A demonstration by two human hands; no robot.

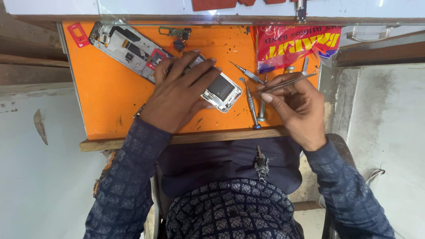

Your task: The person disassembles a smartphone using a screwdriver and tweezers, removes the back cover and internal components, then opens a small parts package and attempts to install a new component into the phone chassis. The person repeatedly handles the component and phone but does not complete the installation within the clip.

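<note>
While pressed flat under the spread fingers of the left hand, opened phone: light, stiff, fragile; best held by its edges. Right hand pinched shut on thin tweezers, screwdrivers just beside its fingertips.

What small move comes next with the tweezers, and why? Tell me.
Probably swing the tweezers left and down toward the opened phone. The right hand holds them above the screwdrivers, apart from the phone, while the left hand already pins the phone flat on the orange mat.
</note>
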